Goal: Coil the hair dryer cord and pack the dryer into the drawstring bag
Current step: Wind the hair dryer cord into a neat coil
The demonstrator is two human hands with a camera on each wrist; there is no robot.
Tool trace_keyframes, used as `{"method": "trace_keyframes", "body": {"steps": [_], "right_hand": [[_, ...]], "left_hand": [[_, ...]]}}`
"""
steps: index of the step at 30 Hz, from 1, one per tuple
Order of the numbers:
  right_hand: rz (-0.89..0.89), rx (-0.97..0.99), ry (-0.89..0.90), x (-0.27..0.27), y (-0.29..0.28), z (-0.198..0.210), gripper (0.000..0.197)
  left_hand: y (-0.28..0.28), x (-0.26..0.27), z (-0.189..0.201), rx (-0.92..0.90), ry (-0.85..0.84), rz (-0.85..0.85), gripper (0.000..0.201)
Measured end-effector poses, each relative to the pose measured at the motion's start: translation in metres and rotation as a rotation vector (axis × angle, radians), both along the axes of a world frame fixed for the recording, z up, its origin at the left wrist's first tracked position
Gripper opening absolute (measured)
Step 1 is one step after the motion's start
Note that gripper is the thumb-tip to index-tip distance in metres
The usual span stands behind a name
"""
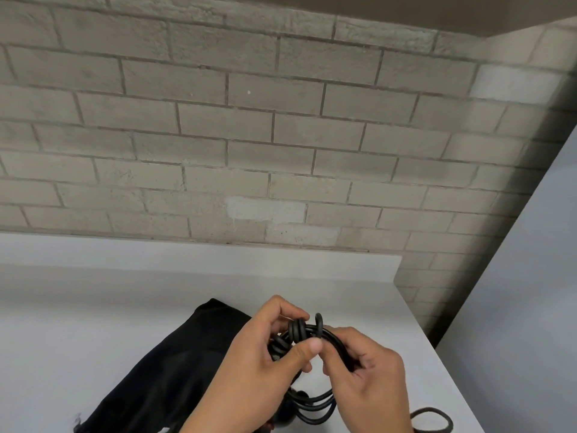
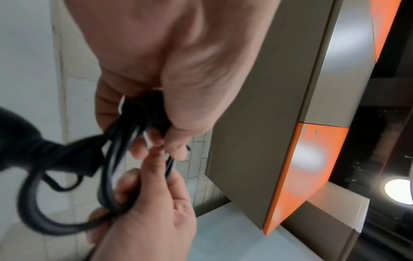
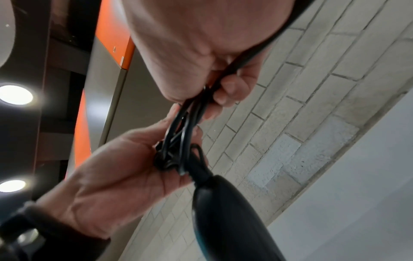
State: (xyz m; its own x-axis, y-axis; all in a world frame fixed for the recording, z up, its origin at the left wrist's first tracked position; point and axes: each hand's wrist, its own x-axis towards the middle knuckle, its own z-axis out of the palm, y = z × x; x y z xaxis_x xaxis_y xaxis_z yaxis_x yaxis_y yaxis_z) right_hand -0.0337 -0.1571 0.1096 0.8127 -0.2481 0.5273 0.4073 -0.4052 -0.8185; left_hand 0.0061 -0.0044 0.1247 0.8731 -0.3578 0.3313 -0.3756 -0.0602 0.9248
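Both hands hold the black hair dryer cord [image 1: 316, 404] just above the white table. My left hand [image 1: 293, 335] grips the bundled coil where several turns wrap around it. My right hand [image 1: 338, 365] pinches the cord strands beside it, and loops hang down below. The black dryer [image 3: 225, 215] dangles under the hands; it shows at the left of the left wrist view [image 2: 24, 150] and is almost hidden in the head view. The black drawstring bag [image 1: 175, 364] lies flat on the table to the left, partly beneath my left hand.
The white table [image 1: 78, 323] ends at a right edge close to my right hand. A dark drawstring loop [image 1: 435, 419] lies by that edge. A brick wall [image 1: 249, 135] stands behind the table. An orange and grey cabinet [image 2: 290, 176] hangs overhead.
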Motion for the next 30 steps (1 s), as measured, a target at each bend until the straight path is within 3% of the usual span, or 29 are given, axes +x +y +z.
{"method": "trace_keyframes", "body": {"steps": [4,8,11,14,17,21,25,28,30], "right_hand": [[-0.106,-0.088,-0.113,0.004,0.005,-0.009,0.015],[-0.092,-0.122,-0.103,0.002,0.006,-0.004,0.015],[0.086,-0.122,-0.007,-0.005,0.001,0.011,0.008],[0.246,-0.075,0.163,-0.01,-0.008,0.026,0.014],[0.263,-0.087,0.248,-0.011,-0.012,0.03,0.006],[0.21,-0.091,0.268,-0.016,-0.008,0.027,0.021],[-0.035,-0.192,0.072,-0.017,0.0,0.003,0.042],[-0.194,-0.452,-0.285,-0.012,0.0,-0.01,0.027],[-0.254,-0.532,-0.391,-0.007,-0.001,-0.016,0.016]], "left_hand": [[-0.009,-0.008,0.004,-0.035,-0.017,0.074,0.029],[-0.015,-0.01,-0.001,-0.071,-0.161,0.175,0.044],[-0.016,-0.011,-0.006,-0.096,-0.243,0.213,0.035],[-0.019,-0.012,-0.008,-0.097,-0.269,0.222,0.023],[-0.021,-0.013,-0.007,-0.09,-0.266,0.227,0.025],[-0.022,-0.012,-0.006,-0.111,-0.22,0.275,0.03],[-0.019,-0.009,-0.005,-0.152,-0.09,0.294,0.036],[-0.019,-0.008,-0.006,-0.14,-0.053,0.317,0.038],[-0.021,-0.008,-0.007,-0.137,-0.049,0.326,0.042]]}}
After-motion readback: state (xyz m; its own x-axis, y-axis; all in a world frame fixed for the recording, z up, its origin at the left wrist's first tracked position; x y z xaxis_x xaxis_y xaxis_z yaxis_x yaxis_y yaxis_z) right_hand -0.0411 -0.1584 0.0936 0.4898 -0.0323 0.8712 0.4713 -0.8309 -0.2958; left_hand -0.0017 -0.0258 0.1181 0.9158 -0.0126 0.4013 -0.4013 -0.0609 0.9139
